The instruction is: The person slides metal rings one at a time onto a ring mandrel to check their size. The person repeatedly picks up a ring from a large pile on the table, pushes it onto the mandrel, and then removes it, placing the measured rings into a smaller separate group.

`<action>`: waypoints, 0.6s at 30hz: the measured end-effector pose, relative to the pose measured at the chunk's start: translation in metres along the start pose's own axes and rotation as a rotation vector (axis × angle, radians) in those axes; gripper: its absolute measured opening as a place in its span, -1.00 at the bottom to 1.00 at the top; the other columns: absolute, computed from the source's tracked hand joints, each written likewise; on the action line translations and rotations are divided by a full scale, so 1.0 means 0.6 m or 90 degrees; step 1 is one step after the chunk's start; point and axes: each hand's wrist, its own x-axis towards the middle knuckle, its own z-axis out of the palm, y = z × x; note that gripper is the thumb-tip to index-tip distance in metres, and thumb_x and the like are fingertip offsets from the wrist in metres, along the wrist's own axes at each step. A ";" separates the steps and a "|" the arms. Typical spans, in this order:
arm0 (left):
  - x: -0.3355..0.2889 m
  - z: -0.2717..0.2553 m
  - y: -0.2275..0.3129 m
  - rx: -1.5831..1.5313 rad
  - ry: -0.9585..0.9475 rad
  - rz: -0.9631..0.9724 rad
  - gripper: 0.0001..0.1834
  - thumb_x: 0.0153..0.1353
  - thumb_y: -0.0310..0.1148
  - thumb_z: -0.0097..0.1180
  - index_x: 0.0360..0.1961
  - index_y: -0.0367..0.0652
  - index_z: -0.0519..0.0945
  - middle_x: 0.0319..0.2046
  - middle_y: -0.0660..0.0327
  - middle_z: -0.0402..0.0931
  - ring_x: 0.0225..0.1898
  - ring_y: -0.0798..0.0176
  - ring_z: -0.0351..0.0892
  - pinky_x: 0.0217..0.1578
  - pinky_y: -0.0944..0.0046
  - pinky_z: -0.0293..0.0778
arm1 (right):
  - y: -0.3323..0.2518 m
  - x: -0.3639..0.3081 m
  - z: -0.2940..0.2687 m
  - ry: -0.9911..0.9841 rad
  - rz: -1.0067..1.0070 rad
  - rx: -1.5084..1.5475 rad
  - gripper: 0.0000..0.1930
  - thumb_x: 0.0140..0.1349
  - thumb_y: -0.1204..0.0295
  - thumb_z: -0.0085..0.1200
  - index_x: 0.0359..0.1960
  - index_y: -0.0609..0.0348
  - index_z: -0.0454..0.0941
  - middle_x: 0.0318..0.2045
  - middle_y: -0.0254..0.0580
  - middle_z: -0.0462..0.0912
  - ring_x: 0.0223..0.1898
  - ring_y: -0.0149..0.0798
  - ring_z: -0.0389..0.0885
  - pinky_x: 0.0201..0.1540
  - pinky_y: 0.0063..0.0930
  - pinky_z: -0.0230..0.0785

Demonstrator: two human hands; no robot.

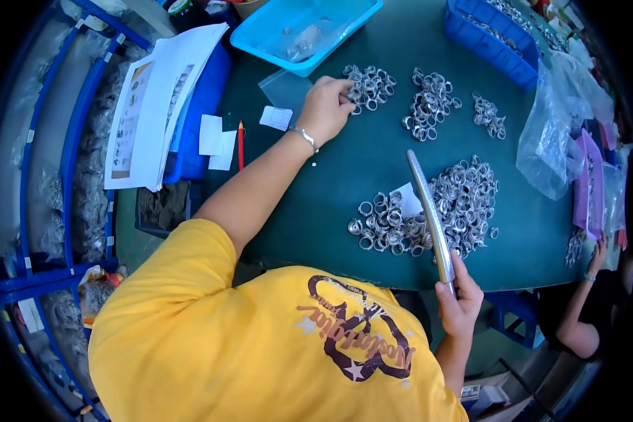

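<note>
My right hand (pixel 458 299) grips the thick end of a ring mandrel (pixel 430 207), a long tapered silver rod. Its thin end points away from me, over a large heap of silver rings (pixel 471 200) near the table's front edge. At the far middle, my left hand (pixel 327 109) has its fingers curled in at the left side of a smaller ring pile (pixel 374 88); anything between the fingertips is too small to make out. To the right of that pile lie another ring pile (pixel 431 102) and a smaller one (pixel 489 116). A white paper slip (pixel 406 200) sits among the near rings.
On the green table (pixel 295 218) stand a light-blue tray (pixel 257 36) and a dark-blue bin (pixel 496 49). Papers (pixel 155 105), a red pen (pixel 241 144) and slips lie left. At the right are plastic bags (pixel 552 133), a purple tray (pixel 589 190) and another person's hand (pixel 598 254).
</note>
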 end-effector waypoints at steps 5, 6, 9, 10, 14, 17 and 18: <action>-0.026 -0.001 0.041 -0.046 -0.028 0.068 -0.75 -0.07 -0.55 0.17 -0.28 -0.21 0.53 -0.42 0.18 0.42 -0.42 0.31 0.49 -0.36 0.37 0.44 | -0.003 -0.006 -0.004 0.018 0.050 -0.015 -0.49 -0.01 0.66 0.01 0.08 0.42 0.31 -0.43 -0.36 0.46 -0.49 -0.59 0.34 -0.42 -0.74 0.22; -0.042 -0.004 0.054 -0.051 -0.098 0.085 -0.80 -0.07 -0.53 0.18 -0.33 -0.21 0.54 -0.43 0.20 0.42 -0.43 0.32 0.48 -0.37 0.38 0.42 | -0.001 -0.005 -0.002 0.029 0.023 0.000 -0.49 -0.01 0.67 0.00 0.08 0.41 0.31 -0.42 -0.36 0.46 -0.48 -0.59 0.34 -0.41 -0.74 0.22; -0.090 -0.001 0.075 -0.124 -0.418 0.209 -0.82 -0.11 -0.52 0.22 -0.40 -0.18 0.56 -0.44 0.24 0.42 -0.43 0.33 0.45 -0.37 0.40 0.39 | 0.004 -0.004 -0.001 0.034 0.020 0.001 -0.48 -0.01 0.68 0.00 0.08 0.41 0.30 -0.40 -0.36 0.46 -0.48 -0.60 0.34 -0.41 -0.75 0.22; -0.105 0.005 0.075 -0.133 -0.488 0.252 -0.82 -0.12 -0.53 0.23 -0.40 -0.17 0.56 -0.44 0.24 0.42 -0.43 0.34 0.45 -0.37 0.39 0.39 | 0.005 -0.003 -0.001 0.031 0.009 -0.006 -0.48 -0.01 0.68 0.01 0.08 0.41 0.30 -0.40 -0.36 0.46 -0.48 -0.60 0.34 -0.41 -0.75 0.22; -0.125 0.007 0.078 -0.109 -0.460 0.191 -0.83 -0.09 -0.54 0.23 -0.40 -0.21 0.55 -0.44 0.25 0.43 -0.43 0.38 0.44 -0.38 0.41 0.41 | -0.002 0.002 0.003 0.022 0.016 0.000 -0.48 -0.01 0.66 0.02 0.08 0.40 0.31 -0.40 -0.36 0.48 -0.48 -0.59 0.35 -0.40 -0.75 0.22; -0.123 -0.006 0.087 -0.487 -0.440 -0.291 -0.83 0.07 -0.51 0.13 -0.27 -0.25 0.50 -0.44 0.25 0.44 -0.43 0.45 0.41 -0.44 0.48 0.42 | 0.001 0.004 0.001 0.006 -0.016 -0.025 -0.49 -0.02 0.63 0.05 0.06 0.40 0.33 -0.42 -0.33 0.49 -0.48 -0.57 0.36 -0.38 -0.72 0.24; -0.125 -0.009 0.083 -0.483 -0.435 -0.287 -0.83 0.07 -0.51 0.13 -0.27 -0.25 0.50 -0.44 0.25 0.44 -0.43 0.45 0.41 -0.44 0.48 0.42 | 0.000 0.005 0.002 -0.007 -0.031 -0.050 -0.49 -0.02 0.61 0.06 0.06 0.40 0.33 -0.42 -0.30 0.50 -0.48 -0.55 0.38 -0.37 -0.71 0.25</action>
